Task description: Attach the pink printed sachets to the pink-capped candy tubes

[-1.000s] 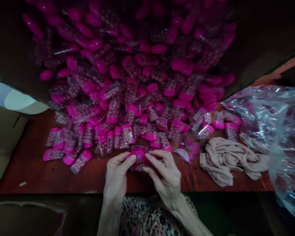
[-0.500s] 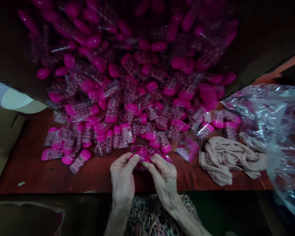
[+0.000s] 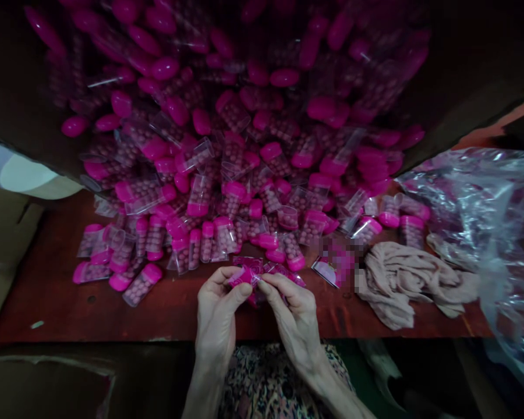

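My left hand (image 3: 220, 302) pinches a small pink printed piece (image 3: 243, 276), a label or sleeve by its look, between thumb and fingers. Against the same piece's right end, the thumb and fingertips of my right hand (image 3: 293, 302) are closed. Just beyond my fingers more pink printed pieces (image 3: 283, 269) lie on the table. Clear containers with pink caps, full of small pink balls, are piled ahead; a capped container (image 3: 142, 285) lies at the near left of the pile. A flat pink printed card (image 3: 332, 267), partly blurred out, rests right of my hands.
A dark box-like enclosure (image 3: 445, 75) surrounds the heap at the back. On the right are a crumpled beige cloth (image 3: 410, 279) and clear plastic wrap (image 3: 502, 221). A white round object (image 3: 32, 177) stands at left. The red-brown table's (image 3: 113, 320) front edge runs before my lap.
The pink piece in my fingers has been turned or folded, and it now looks narrower. My right fingertips have shifted along its right end. The pile stays as it was.
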`<action>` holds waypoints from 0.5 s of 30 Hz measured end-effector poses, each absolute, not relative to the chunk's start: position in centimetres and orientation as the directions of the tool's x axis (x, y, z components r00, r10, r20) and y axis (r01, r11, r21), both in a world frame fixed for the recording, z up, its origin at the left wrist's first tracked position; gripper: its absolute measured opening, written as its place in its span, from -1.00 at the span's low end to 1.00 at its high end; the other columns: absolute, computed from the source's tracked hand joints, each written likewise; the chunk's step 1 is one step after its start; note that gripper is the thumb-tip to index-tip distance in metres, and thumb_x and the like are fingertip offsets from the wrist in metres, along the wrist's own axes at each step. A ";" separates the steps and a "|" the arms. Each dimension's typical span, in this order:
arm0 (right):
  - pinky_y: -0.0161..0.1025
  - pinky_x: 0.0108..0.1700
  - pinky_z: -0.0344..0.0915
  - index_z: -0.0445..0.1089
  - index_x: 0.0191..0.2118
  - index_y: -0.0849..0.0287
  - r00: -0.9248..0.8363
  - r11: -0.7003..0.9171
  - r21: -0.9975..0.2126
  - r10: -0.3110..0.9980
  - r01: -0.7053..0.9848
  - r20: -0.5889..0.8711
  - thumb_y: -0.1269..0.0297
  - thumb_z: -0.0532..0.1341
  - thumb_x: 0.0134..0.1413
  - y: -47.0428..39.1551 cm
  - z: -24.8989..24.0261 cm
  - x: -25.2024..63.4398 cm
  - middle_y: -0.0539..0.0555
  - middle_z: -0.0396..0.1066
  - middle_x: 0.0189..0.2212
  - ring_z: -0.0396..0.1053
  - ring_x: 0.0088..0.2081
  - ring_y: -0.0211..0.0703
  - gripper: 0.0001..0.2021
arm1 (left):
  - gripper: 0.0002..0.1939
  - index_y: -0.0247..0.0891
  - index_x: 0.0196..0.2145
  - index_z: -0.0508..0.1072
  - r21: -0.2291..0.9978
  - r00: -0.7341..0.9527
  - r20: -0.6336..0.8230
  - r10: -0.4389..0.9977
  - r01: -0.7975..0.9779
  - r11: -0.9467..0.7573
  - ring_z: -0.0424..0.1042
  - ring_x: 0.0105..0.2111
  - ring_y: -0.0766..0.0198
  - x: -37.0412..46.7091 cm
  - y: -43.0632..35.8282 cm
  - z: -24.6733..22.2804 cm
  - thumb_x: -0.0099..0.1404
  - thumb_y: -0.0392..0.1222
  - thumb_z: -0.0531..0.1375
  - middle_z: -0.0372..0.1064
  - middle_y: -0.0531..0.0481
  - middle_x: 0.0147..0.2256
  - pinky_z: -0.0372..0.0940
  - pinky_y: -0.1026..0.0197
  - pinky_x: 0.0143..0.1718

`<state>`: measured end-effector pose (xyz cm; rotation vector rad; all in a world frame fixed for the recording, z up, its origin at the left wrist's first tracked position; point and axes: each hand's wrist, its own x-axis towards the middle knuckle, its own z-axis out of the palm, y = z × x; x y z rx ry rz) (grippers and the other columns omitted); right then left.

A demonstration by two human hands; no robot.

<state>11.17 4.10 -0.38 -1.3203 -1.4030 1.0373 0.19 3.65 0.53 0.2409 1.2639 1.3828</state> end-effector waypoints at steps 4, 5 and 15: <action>-0.37 -0.48 0.29 0.47 -0.36 0.20 -0.061 0.153 -0.940 0.988 0.305 0.141 0.34 0.13 0.15 4.3 -0.3 11.5 0.01 0.40 -0.55 0.34 -0.51 -0.27 -0.83 | -0.78 -0.28 -0.44 0.54 0.795 -0.318 -0.493 0.809 -0.543 0.271 0.41 -0.47 0.38 0.2 3.5 0.4 -0.13 -0.29 0.40 0.50 0.04 -0.48 0.30 0.37 -0.38; -0.37 -0.48 0.29 0.47 -0.34 0.20 -0.086 0.178 -0.932 0.983 0.316 0.159 0.33 0.12 0.16 4.4 -0.2 11.7 0.01 0.39 -0.55 0.34 -0.51 -0.27 -0.82 | -0.83 -0.28 -0.47 0.54 0.809 -0.336 -0.474 0.814 -0.531 0.251 0.40 -0.48 0.40 0.2 3.5 0.4 -0.11 -0.29 0.39 0.49 0.05 -0.49 0.30 0.38 -0.38; -0.16 -0.26 0.33 0.38 -0.15 0.19 -0.072 0.370 -0.523 0.861 0.768 0.503 0.36 0.17 0.11 7.9 -0.5 14.3 0.13 0.35 -0.33 0.30 -0.28 -0.07 -0.83 | -0.79 -0.33 -0.58 0.48 0.731 -0.405 -0.561 0.722 -0.651 0.202 0.34 -0.59 0.45 0.0 4.1 0.8 -0.15 -0.20 0.41 0.42 0.08 -0.61 0.28 0.40 -0.50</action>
